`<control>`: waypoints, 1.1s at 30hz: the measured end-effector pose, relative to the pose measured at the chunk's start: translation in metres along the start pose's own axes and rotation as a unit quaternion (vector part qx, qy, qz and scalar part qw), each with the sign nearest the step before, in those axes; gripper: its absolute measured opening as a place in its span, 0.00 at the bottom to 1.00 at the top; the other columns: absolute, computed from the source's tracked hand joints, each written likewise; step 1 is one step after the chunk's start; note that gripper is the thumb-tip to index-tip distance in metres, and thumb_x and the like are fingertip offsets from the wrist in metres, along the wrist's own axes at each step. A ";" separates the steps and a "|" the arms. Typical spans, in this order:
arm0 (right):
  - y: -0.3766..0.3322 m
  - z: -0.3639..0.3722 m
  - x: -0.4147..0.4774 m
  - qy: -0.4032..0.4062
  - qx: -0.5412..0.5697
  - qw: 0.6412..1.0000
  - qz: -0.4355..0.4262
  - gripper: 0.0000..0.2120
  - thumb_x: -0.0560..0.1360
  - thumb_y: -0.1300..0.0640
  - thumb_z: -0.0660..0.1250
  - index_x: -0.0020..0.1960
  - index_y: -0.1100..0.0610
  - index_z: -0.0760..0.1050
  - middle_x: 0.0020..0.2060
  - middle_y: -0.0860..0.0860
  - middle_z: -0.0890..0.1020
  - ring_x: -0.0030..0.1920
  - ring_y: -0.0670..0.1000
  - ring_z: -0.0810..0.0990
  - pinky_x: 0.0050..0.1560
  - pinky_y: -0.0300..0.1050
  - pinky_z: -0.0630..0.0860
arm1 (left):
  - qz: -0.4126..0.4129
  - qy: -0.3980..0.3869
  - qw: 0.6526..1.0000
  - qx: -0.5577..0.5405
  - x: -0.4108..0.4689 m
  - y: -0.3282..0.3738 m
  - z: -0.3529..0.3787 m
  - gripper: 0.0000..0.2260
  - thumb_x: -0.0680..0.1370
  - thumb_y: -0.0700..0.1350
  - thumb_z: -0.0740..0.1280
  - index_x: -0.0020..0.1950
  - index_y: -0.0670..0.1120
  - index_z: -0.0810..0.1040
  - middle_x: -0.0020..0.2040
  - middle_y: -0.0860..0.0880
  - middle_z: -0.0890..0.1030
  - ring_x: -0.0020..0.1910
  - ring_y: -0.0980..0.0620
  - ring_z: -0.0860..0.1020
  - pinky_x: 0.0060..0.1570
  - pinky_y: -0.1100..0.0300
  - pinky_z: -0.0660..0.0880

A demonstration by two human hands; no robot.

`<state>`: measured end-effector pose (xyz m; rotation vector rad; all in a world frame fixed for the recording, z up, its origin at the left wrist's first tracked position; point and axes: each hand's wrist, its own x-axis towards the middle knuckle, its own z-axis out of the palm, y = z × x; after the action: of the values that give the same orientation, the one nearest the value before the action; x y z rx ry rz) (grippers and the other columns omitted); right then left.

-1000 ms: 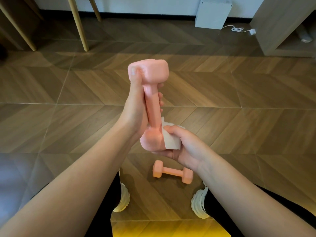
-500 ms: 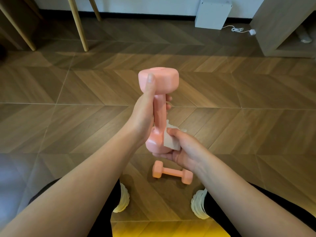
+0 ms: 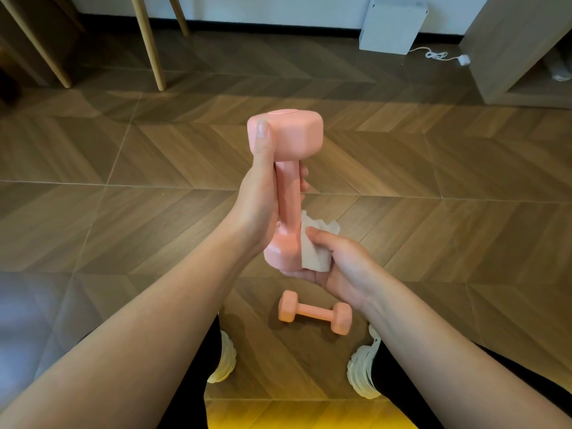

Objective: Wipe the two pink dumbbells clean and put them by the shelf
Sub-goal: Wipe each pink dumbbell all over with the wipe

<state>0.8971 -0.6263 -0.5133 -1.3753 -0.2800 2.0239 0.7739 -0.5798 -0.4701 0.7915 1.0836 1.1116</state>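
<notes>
A brown herringbone wood floor (image 3: 433, 156) fills the view, seen from above by a person whose two bare forearms reach in from the bottom corners. At the top right stands the pale wooden shelf (image 3: 507, 48), its open side facing left, well apart from both dumbbells. Left of it a white box (image 3: 393, 24) sits against the wall, and at the top left several slanted wooden legs (image 3: 148, 41) stand on the floor. In the middle, held in the air and nearly upright, is the first pink dumbbell (image 3: 288, 187), one head up and one down. The left hand (image 3: 257, 205) grips its bar, fingers curled round the far side and the thumb laid straight up against the upper head. The right hand (image 3: 343, 267) cups the lower head from below and from the right, its thumb pressing a folded white wipe (image 3: 312, 252) against that head's side, so the fingers are curled round wipe and head together. The second dumbbell (image 3: 314, 312) lies on its side on the floor just below the hands, between two white shoes (image 3: 224, 357) at the ends of black trouser legs. A thin white cable (image 3: 439, 55) trails on the floor between the box and the shelf.
</notes>
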 end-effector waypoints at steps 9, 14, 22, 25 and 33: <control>-0.001 -0.001 0.000 -0.005 -0.028 1.000 0.011 0.12 0.81 0.60 0.62 0.63 0.61 0.73 0.58 0.62 0.82 0.58 0.61 0.82 0.53 0.65 0.80 | 0.002 -0.050 0.999 -0.014 -0.001 0.001 -0.002 0.33 0.73 0.70 0.48 0.56 0.46 0.79 0.37 0.47 0.75 0.34 0.51 0.73 0.41 0.57 0.72; -0.001 0.007 0.000 0.078 -0.103 0.992 0.006 0.06 0.80 0.54 0.65 0.50 0.55 0.80 0.45 0.56 0.84 0.48 0.58 0.84 0.47 0.62 0.82 | 0.009 -0.073 0.997 -0.010 -0.005 -0.002 0.005 0.33 0.74 0.69 0.47 0.59 0.47 0.79 0.37 0.45 0.75 0.35 0.50 0.72 0.40 0.54 0.70; -0.006 -0.001 -0.002 0.025 -0.098 0.995 0.001 0.10 0.80 0.57 0.64 0.57 0.57 0.81 0.50 0.56 0.86 0.49 0.55 0.84 0.48 0.58 0.83 | -0.007 -0.087 0.995 -0.043 -0.004 0.004 0.002 0.39 0.78 0.70 0.42 0.63 0.39 0.75 0.36 0.46 0.73 0.33 0.51 0.71 0.37 0.58 0.71; -0.005 0.004 0.000 0.045 -0.142 0.989 0.021 0.06 0.78 0.53 0.67 0.50 0.53 0.82 0.45 0.53 0.85 0.45 0.55 0.84 0.45 0.55 0.83 | -0.015 -0.110 0.993 -0.029 -0.007 0.006 0.004 0.36 0.79 0.69 0.40 0.54 0.43 0.77 0.36 0.46 0.73 0.33 0.50 0.70 0.36 0.58 0.71; -0.006 0.006 -0.012 -0.028 -0.033 0.997 0.060 0.13 0.80 0.55 0.64 0.62 0.58 0.76 0.60 0.66 0.80 0.55 0.70 0.82 0.36 0.59 0.84 | -0.007 -0.119 0.992 -0.030 -0.003 0.006 -0.007 0.40 0.77 0.70 0.44 0.63 0.38 0.75 0.42 0.44 0.77 0.41 0.50 0.75 0.46 0.57 0.74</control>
<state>0.8965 -0.6285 -0.4985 -1.4079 -0.2978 2.1729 0.7647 -0.5810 -0.4657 0.8435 0.8513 1.0057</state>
